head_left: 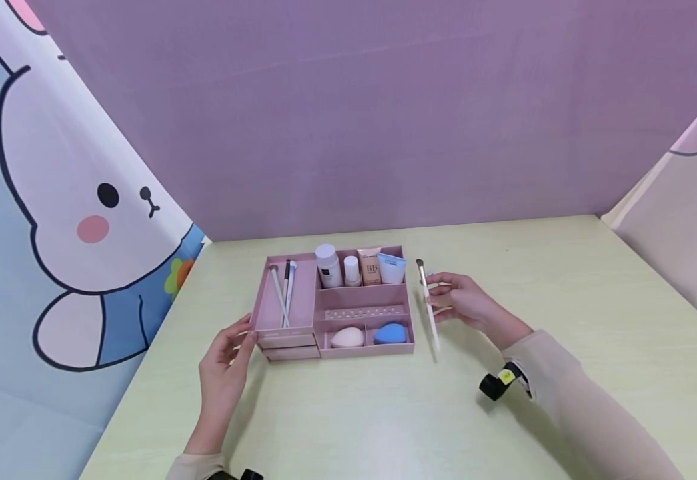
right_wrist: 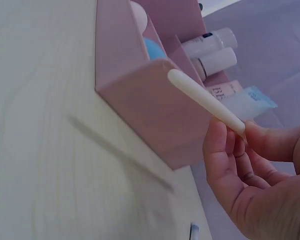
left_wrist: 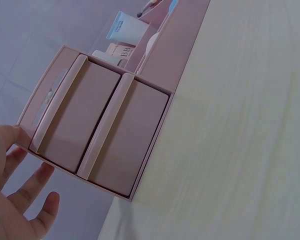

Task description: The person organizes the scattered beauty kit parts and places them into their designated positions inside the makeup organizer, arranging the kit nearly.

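My right hand (head_left: 459, 300) pinches a white-handled makeup brush (head_left: 429, 310) between thumb and fingers, beside the right side of a pink cosmetics organizer (head_left: 363, 295). The brush's dark bristles point up and away; its handle end (right_wrist: 205, 100) tips down toward the front, over its shadow. At the organizer's front left corner, my left hand (head_left: 225, 367) touches the rim with its thumb and the side with loosely bent fingers. In the organizer's left tray lie several brushes (head_left: 286, 287). A pale sponge (head_left: 348, 337) and a blue sponge (head_left: 390, 333) sit in its front compartments.
The organizer's back compartment holds a white bottle (head_left: 328, 267), a smaller white bottle (head_left: 351, 272), a BB tube (head_left: 369, 267) and a blue-white tube (head_left: 391, 268). Two drawers (left_wrist: 122, 135) below the tray are closed. A purple cloth (head_left: 384, 133) hangs behind the table (head_left: 354, 427).
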A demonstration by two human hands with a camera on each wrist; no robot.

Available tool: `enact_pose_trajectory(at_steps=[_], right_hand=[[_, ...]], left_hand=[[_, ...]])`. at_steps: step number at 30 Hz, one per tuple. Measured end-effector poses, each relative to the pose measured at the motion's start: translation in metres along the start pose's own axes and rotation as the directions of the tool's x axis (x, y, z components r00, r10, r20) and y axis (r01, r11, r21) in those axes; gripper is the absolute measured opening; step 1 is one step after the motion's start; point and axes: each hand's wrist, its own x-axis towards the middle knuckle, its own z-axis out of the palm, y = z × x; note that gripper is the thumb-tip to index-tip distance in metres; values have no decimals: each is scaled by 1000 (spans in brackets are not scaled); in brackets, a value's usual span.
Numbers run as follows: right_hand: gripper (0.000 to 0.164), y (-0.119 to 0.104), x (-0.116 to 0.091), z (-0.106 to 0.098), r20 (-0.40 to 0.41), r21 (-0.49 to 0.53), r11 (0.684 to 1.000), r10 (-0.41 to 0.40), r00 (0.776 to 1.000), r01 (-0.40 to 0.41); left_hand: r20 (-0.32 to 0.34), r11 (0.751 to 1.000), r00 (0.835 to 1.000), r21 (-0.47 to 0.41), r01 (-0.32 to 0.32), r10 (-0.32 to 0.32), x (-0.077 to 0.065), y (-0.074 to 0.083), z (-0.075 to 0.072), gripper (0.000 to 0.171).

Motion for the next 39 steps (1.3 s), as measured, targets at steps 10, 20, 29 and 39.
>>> enact_pose_trajectory(at_steps=[10, 20, 29, 39], right_hand=[[31, -9, -8, 18, -15, 88, 994, -67, 998, 68], [41, -18, -6, 41, 32, 53, 993, -103, 994, 101], [31, -23, 0, 69, 102, 105, 987, -129, 986, 118], [43, -28, 6, 96, 163, 116, 985, -147, 976, 129]], left_hand=[[-8, 1000, 1000, -9, -22, 22, 1, -2, 1, 18], [-22, 999, 999, -15, -43, 43, 3, -5, 2, 17], [-15, 999, 999, -7, -35, 35, 3, -5, 2, 17], [-3, 1000, 1000, -8, -30, 30, 2, -3, 2, 17]])
